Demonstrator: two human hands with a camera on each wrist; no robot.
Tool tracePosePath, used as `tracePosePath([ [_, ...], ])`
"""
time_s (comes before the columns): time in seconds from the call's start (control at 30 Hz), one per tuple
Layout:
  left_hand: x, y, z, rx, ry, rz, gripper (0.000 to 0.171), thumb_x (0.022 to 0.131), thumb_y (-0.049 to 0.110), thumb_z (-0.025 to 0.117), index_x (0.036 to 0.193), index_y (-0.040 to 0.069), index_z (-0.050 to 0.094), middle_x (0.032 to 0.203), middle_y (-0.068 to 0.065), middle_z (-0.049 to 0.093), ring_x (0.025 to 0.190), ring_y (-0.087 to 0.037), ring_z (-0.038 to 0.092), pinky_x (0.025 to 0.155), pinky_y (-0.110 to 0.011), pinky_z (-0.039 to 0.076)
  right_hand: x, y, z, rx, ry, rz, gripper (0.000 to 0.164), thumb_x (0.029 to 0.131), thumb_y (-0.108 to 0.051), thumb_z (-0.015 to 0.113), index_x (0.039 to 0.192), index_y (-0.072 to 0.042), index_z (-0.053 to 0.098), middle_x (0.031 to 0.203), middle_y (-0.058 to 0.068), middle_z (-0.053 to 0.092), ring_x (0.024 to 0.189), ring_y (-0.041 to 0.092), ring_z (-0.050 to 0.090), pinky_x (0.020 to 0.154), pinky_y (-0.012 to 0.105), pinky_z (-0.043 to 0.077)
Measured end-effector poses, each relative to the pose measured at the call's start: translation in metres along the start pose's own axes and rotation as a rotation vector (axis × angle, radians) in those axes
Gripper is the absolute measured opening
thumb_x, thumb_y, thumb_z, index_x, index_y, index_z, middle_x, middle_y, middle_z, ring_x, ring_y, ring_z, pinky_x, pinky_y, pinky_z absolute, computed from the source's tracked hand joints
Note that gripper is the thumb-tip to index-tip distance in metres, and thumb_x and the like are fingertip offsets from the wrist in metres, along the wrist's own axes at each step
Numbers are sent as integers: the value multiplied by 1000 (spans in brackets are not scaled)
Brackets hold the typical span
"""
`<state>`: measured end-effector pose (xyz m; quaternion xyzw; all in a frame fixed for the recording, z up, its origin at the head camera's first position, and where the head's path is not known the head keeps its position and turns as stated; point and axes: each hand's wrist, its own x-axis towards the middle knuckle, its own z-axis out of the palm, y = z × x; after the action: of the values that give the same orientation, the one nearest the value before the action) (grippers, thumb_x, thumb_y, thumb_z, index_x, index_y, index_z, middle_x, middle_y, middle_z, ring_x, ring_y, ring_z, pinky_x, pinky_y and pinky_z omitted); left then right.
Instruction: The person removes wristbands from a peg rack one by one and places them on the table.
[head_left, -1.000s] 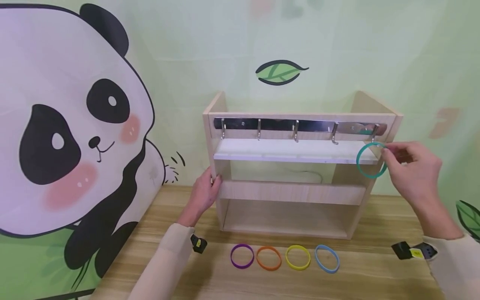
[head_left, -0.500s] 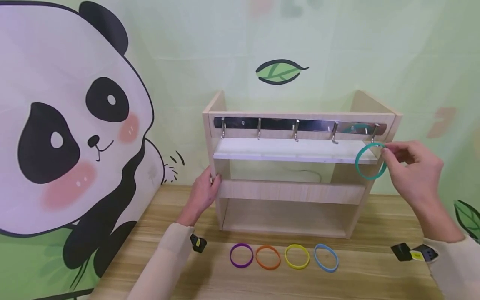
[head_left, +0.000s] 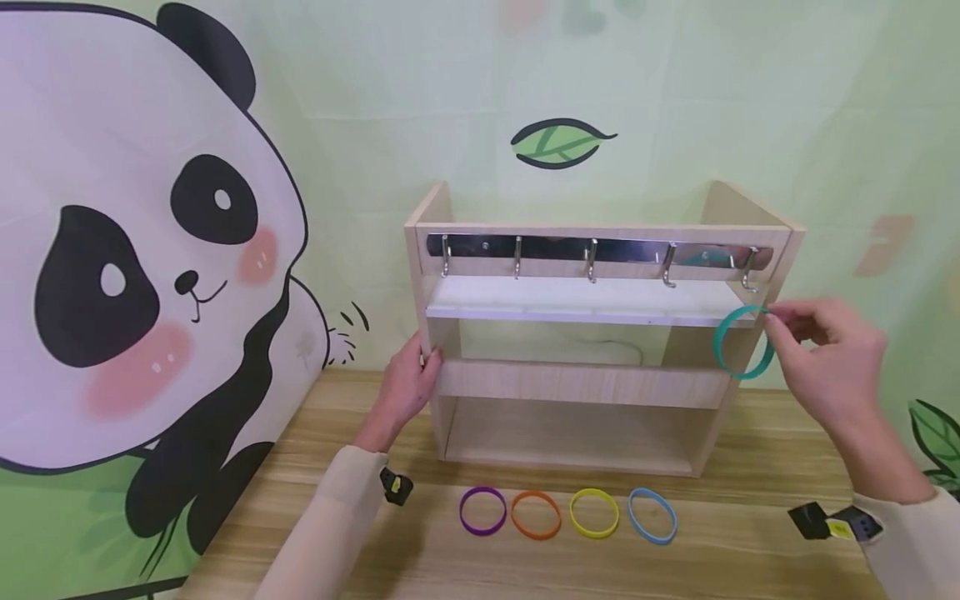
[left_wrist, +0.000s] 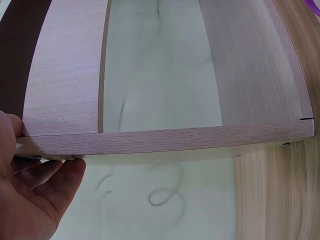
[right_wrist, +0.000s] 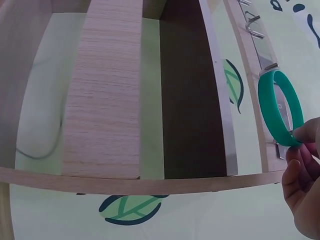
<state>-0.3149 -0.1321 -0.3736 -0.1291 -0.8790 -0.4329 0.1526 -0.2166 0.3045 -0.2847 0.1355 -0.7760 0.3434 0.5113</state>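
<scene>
My right hand pinches a teal silicone wristband between thumb and fingertips. The band hangs just below the rightmost hook of a metal hook rail, which runs along the top front of a small wooden shelf. In the right wrist view the teal wristband overlaps the rail; whether it touches the hook I cannot tell. My left hand grips the shelf's left side panel. The left wrist view has this hand with its thumb at the panel's front and fingers behind.
Purple, orange, yellow and light blue wristbands lie in a row on the wooden table, in front of the shelf. A printed cloth with a panda and leaves hangs behind and to the left.
My right hand has lowered slightly with the teal wristband, which has dropped away from hook-tip height and turned a little. The left hand and the other wristbands stay in place.
</scene>
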Motion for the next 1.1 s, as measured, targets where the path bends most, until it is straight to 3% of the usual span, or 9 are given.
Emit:
tracePosePath([
  [0.47,0,0,0,9,-4,-22,40,99,27,41,135,11,43,132,-15,51,112,-30,55,85,-49,51,-30,18,-5,-61,-103,-30,13,72,10,72,84,5,70,76,-18,53,66,-11,46,62,3,36],
  [0.73,0,0,1,17,-5,-17,40,99,27,41,135,10,43,133,-16,51,113,-30,55,85,-49,51,-45,29,-5,-91,-144,-70,17,69,13,74,84,6,69,73,-3,57,66,-13,44,60,3,37],
  [1.1,1,-1,0,20,0,-2,40,99,27,40,135,10,43,132,-16,51,113,-31,55,85,-49,51,-66,42,-5,-121,-203,-42,19,69,11,74,83,1,69,71,3,58,65,-13,44,55,6,37],
])
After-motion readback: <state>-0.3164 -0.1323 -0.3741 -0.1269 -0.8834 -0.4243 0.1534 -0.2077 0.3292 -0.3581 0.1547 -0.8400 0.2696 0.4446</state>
